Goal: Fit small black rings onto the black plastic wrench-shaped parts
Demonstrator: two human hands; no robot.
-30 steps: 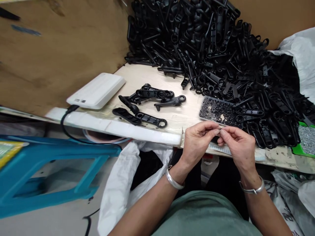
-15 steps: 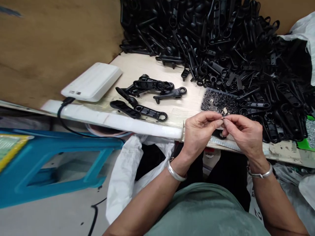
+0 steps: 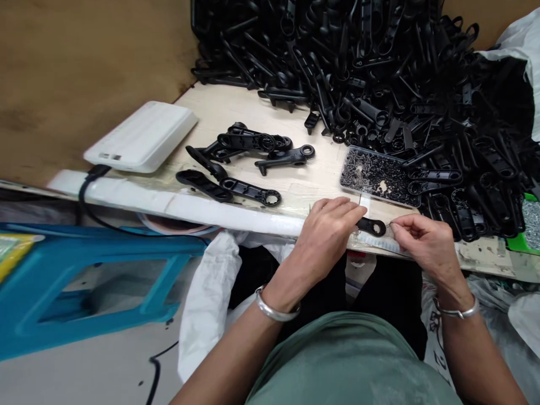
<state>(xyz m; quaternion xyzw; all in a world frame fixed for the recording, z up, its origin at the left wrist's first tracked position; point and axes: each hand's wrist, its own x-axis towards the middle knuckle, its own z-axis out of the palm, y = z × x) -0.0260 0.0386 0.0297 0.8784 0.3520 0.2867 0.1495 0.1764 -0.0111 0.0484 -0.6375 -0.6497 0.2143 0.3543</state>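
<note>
My left hand [image 3: 329,230] lies over a black plastic handle with a ring end [image 3: 374,227] at the table's front edge and grips it, fingers closed. Only the ring end shows past the fingertips. Just to the right, my right hand [image 3: 426,239] is closed in a pinch beside the ring. What sits between its thumb and forefinger is too small to name. Behind both hands stands a clear shallow tray [image 3: 345,169] of tiny dark pieces.
A large heap of black plastic handles [image 3: 358,67] fills the back and right. Several similar handles [image 3: 253,191] lie to the left, near a white box with a black cable [image 3: 143,138]. A blue stool [image 3: 105,247] stands below left; a green tray [image 3: 521,243] sits far right.
My hands, fingertips together before, are now apart. The left has moved down-left onto the black plastic handle; the right has shifted slightly right and down, still pinching.
</note>
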